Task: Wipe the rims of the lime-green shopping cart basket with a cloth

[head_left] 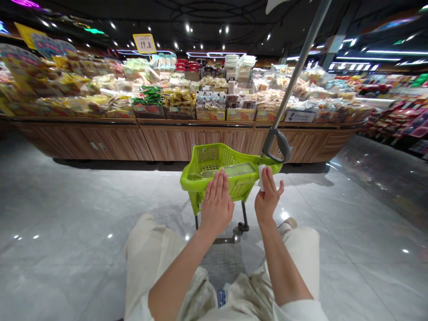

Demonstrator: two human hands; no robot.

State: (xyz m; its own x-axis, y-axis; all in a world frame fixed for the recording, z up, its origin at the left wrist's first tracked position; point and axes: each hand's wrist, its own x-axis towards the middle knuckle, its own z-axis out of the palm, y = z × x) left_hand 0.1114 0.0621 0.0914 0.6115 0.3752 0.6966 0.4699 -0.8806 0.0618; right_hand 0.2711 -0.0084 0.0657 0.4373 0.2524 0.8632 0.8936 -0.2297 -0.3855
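yellow price sign [145, 43] reads "19.8", above snack display, other labels unreadable

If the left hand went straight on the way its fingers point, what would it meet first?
Probably the near rim of the green basket: the left hand is flat, fingertips overlapping it. If the hand is higher than the rim, the clear-topped pack inside comes first; depth is unclear.

The basket [209, 156] is glossy lime-green plastic with mesh walls, and the packet [236, 170] inside it wears clear shiny film. Under the basket the floor [83, 214] is polished grey tile with bright glints; behind the basket the counter [167, 140] is matt brown wood, grain showing.
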